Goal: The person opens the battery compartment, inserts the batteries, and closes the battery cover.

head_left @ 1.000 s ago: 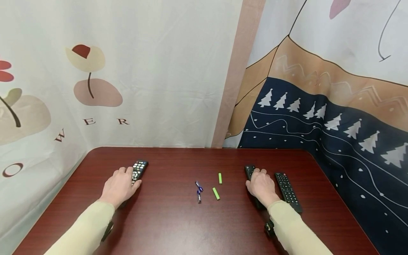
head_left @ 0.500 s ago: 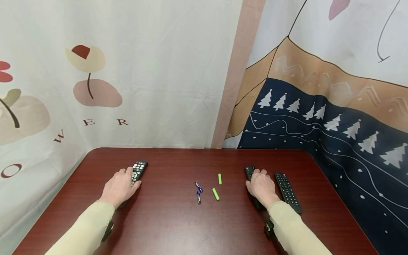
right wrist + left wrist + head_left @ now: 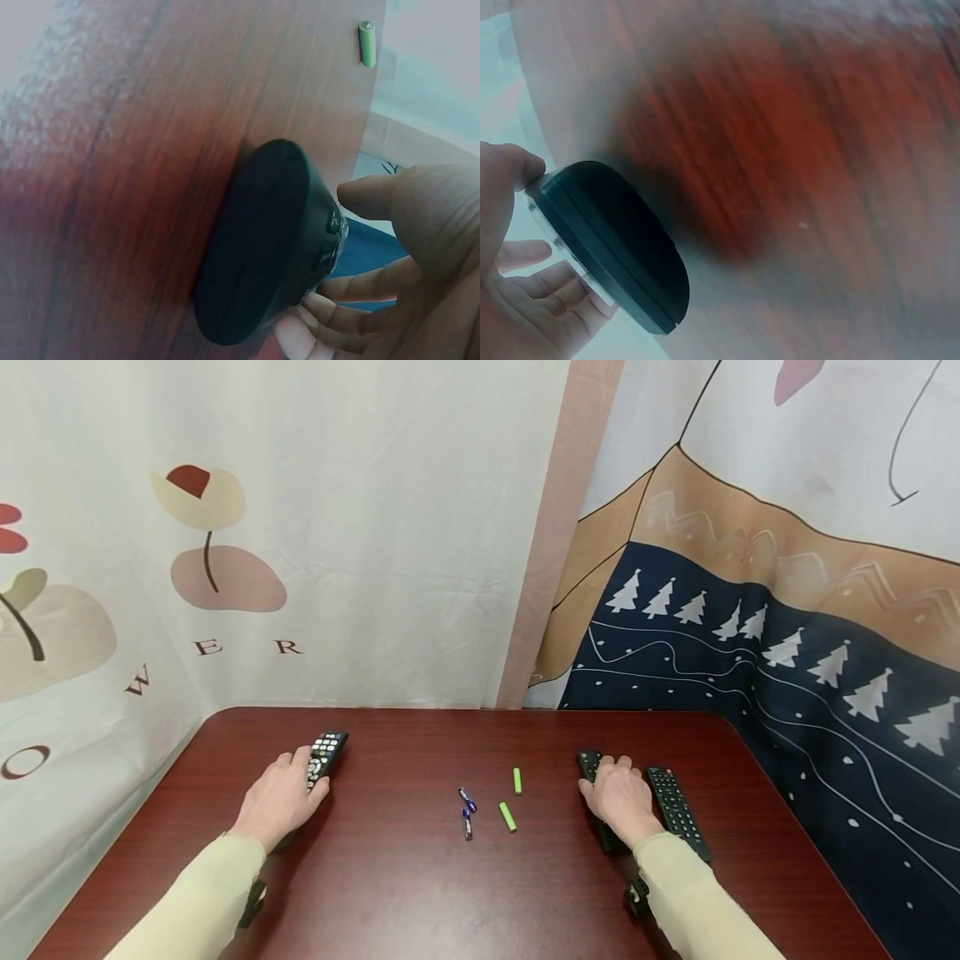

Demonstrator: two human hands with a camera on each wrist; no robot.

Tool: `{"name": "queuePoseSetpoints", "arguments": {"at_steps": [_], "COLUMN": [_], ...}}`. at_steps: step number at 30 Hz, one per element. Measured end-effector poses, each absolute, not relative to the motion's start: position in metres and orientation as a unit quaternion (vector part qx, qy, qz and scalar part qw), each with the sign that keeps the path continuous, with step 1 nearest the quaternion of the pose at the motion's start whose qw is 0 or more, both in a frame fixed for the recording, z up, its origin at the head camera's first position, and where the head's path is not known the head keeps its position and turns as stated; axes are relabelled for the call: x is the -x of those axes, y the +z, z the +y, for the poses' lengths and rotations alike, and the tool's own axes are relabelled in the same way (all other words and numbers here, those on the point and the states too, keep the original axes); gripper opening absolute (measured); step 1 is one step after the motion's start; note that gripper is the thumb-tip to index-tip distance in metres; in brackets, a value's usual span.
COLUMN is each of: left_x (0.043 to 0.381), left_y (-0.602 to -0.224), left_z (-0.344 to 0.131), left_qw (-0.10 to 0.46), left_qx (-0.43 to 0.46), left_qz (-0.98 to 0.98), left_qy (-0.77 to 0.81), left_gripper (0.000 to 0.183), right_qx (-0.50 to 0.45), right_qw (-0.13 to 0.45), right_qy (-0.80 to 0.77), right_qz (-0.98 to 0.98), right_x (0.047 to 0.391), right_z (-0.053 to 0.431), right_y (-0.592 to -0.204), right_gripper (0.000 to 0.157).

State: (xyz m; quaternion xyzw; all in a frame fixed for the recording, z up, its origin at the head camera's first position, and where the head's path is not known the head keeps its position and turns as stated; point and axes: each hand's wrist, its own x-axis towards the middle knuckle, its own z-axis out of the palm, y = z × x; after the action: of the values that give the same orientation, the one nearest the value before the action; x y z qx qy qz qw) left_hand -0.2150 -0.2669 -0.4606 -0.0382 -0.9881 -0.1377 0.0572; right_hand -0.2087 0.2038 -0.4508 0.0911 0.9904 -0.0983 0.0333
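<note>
At the table's left, my left hand [image 3: 279, 797] grips a black remote control [image 3: 327, 753] with light buttons. Thumb and fingers lie along opposite edges in the left wrist view, and the remote [image 3: 615, 240] stands a little off the wood there. On the right, my right hand [image 3: 621, 795] holds a second black remote control [image 3: 588, 765], which lies low at the table surface. Its fingers curl at the far edge in the right wrist view, with the thumb close to the near edge of the remote [image 3: 259, 240]. The palm hides most of its buttons.
A third remote control [image 3: 677, 810] lies just right of my right hand. Between the hands are two blue batteries [image 3: 468, 824] and two green batteries [image 3: 508, 817] on the brown table [image 3: 405, 893]. Printed curtains [image 3: 390, 543] hang behind the table.
The left remote's far end has risen slightly, and my left hand has shifted a little with it. My right hand and its remote have moved very slightly to the right.
</note>
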Motion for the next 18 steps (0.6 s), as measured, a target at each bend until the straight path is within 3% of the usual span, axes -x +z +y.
{"name": "queuePoseSetpoints", "arguments": {"at_steps": [18], "left_x": [0.216], "left_y": [-0.443], "left_z": [-0.239], "left_qw": [0.103], "left_qx": [0.065], "left_qz": [-0.967], "left_qy": [-0.223], "left_gripper": [0.054], "right_qx": [-0.055], "right_qw": [-0.051], "right_qy": [-0.115], "right_qz": [0.991], "right_x": [0.203], "right_z": [0.193], "right_y": [-0.441], "right_gripper": [0.056]}}
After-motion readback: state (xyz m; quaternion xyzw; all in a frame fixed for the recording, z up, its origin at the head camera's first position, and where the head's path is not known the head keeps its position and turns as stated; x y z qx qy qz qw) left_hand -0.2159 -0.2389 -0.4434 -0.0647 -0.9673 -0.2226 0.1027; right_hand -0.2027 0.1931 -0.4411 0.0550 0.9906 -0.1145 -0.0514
